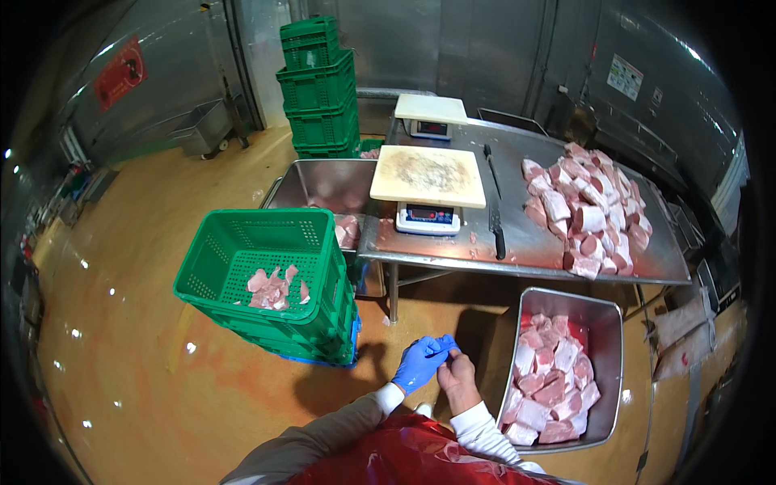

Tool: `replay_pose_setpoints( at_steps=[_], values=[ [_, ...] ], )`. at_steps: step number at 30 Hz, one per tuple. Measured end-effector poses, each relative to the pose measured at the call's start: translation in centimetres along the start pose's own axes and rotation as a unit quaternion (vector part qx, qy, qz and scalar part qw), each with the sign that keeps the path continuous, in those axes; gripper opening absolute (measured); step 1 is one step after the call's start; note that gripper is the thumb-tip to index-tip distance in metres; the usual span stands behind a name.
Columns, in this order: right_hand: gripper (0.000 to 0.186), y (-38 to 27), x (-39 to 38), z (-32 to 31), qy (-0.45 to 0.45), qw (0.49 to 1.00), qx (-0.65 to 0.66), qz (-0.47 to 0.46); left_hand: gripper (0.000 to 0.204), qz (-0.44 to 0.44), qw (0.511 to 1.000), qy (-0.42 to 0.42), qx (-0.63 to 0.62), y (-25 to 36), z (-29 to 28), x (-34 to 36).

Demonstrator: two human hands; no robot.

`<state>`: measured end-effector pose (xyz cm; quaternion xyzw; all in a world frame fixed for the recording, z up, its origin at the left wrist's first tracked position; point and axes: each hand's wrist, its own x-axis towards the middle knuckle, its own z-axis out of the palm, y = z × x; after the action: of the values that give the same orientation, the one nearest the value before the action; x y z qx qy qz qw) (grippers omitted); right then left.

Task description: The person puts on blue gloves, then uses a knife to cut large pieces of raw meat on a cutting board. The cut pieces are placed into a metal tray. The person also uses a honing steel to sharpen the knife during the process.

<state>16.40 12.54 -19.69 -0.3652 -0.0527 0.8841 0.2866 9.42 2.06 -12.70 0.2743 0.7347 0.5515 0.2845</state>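
Steel bench (525,250) beyond, spanning centre to right. Green crate stack (319,335) at left. Steel tub (610,356) at right, loaded with meat chunks (554,384). Between stack and tub: left hand (417,368) and bare right hand (459,384), close together, fingers narrowed; blue glove (411,373) on left, meeting right fingertips; exact grip, can't tell.

We look from one wide fisheye worn on the head, facing down and forward: our red apron (380,457) is closest, our left hand (419,365) and right hand (458,381) just beyond, the steel table (529,257) farther, the grey back wall (477,52) farthest.
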Motion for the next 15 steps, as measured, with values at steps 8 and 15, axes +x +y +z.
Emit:
replay_pose_setpoints(
  at_steps=[8,15],
  values=[
    [0.029,-0.9,-6.8,5.0,-0.171,0.959,-0.217,0.060,0.015,0.049,0.981,0.188,-0.007,-3.6,-1.7,2.5],
    [0.047,-1.5,-10.8,9.9,-0.207,0.477,-0.743,-0.420,0.014,0.108,0.926,-0.168,0.320,1.8,-6.9,3.7]
  ],
)
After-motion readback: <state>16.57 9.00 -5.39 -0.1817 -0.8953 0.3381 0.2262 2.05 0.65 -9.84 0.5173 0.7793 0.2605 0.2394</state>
